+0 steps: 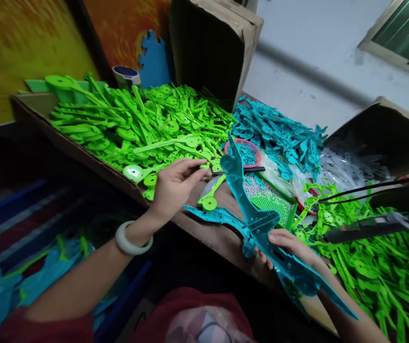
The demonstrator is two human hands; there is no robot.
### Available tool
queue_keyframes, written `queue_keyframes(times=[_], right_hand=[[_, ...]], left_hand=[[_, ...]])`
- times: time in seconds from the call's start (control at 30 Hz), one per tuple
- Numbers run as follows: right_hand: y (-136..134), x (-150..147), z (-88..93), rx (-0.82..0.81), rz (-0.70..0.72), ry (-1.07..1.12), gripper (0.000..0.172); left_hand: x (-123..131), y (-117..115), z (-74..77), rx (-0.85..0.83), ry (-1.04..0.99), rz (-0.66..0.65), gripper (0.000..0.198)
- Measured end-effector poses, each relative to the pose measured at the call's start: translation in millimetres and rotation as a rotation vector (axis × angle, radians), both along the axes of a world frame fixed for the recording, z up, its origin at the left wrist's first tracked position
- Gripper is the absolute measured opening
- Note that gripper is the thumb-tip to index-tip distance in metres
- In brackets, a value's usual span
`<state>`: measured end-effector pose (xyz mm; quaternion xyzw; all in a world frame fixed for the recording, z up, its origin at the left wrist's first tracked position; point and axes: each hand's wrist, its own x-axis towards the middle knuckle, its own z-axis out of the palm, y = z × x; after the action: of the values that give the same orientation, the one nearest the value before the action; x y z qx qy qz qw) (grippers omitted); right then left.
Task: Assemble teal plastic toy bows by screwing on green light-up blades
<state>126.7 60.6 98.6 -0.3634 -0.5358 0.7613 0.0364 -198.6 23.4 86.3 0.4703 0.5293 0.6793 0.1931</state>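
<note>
A large branching teal plastic piece (258, 224) is held by my right hand (290, 245), its thumb on top and fingers curled underneath. My left hand (178, 188), with a pale bangle on the wrist, is pinched at the fingertips beside a small green part (204, 166); whether it grips that part or the thin dark rod (238, 169) behind it is unclear. Just right of the left hand, a green piece with a round end (209, 203) lies on the brown work surface (219, 233).
Green pieces fill the cardboard tray (79, 155) at left and pile up at right. Behind are teal pieces (279, 133), a pink bowl (258, 155) and a green tray (292, 214). An electric screwdriver (369, 227) hangs at right. A crate (15, 190) stands lower left.
</note>
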Motion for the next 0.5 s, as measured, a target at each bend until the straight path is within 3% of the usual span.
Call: queue_keyframes(times=[0.13,0.5], right_hand=[[-14,5,-2.3,-0.045,0.013,-0.014,0.043],[-21,14,-16.8,-0.091,0.005,-0.001,0.049]], left_hand=[[14,14,14.3,-0.043,-0.164,-0.121,0.037],[33,15,7.6,0.073,-0.099,-0.05,0.028]])
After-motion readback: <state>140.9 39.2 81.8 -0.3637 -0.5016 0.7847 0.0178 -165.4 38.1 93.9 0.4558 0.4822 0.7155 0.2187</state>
